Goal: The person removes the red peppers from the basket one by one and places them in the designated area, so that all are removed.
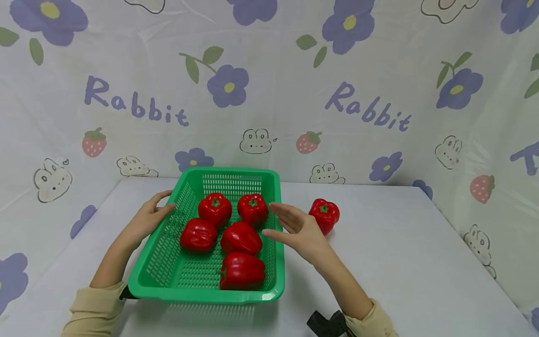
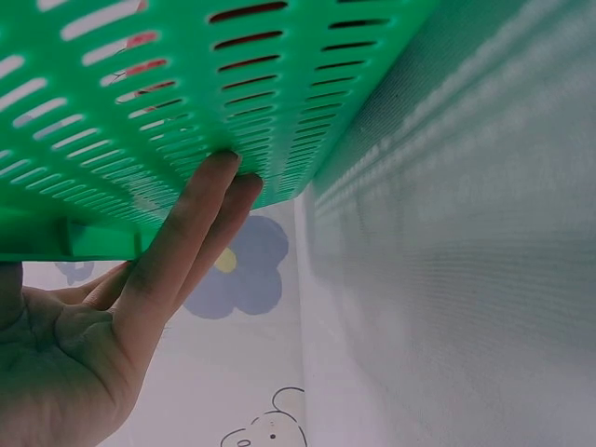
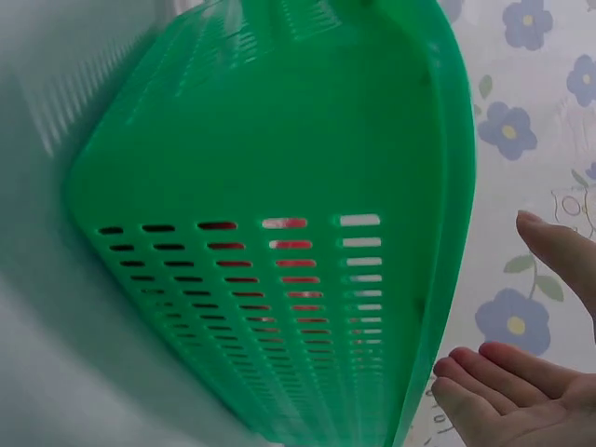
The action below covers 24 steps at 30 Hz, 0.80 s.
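Note:
A green plastic basket (image 1: 157,292) with slotted walls holds several red bell peppers (image 1: 242,271). At its left rim is my left hand (image 1: 149,220), the thumb at the rim and the fingers (image 2: 191,223) against the outside wall, gripping that side. My right hand (image 1: 301,231) is beside the right rim, thumb and fingers spread apart with nothing between them. In the right wrist view its fingertips (image 3: 447,368) come close to the rim; whether they touch it I cannot tell. Another red bell pepper (image 1: 326,213) lies on the table, just beyond the right hand.
The table (image 1: 400,252) has a white cover. Behind it hangs a pale cloth (image 1: 273,112) printed with flowers, rabbits and strawberries. A dark strap device (image 1: 326,323) sits at the right wrist.

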Each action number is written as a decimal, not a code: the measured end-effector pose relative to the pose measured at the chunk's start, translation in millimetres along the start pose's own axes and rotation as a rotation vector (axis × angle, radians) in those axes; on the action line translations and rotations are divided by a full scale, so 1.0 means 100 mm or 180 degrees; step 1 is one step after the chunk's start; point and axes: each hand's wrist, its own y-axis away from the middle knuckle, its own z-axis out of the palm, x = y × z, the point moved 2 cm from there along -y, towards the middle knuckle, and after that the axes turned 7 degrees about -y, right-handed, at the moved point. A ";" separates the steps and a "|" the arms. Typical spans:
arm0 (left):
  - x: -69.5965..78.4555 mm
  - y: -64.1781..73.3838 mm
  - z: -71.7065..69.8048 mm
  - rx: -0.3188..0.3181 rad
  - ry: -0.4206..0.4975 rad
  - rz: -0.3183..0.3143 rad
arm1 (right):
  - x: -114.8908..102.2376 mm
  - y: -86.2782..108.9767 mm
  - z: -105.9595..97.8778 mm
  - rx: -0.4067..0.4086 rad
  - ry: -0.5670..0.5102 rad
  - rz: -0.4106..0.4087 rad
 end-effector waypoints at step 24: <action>0.01 0.00 -0.01 -0.0007 -0.0014 0.0013 | -0.09 -0.03 0.29 -0.0679 -0.0073 0.0223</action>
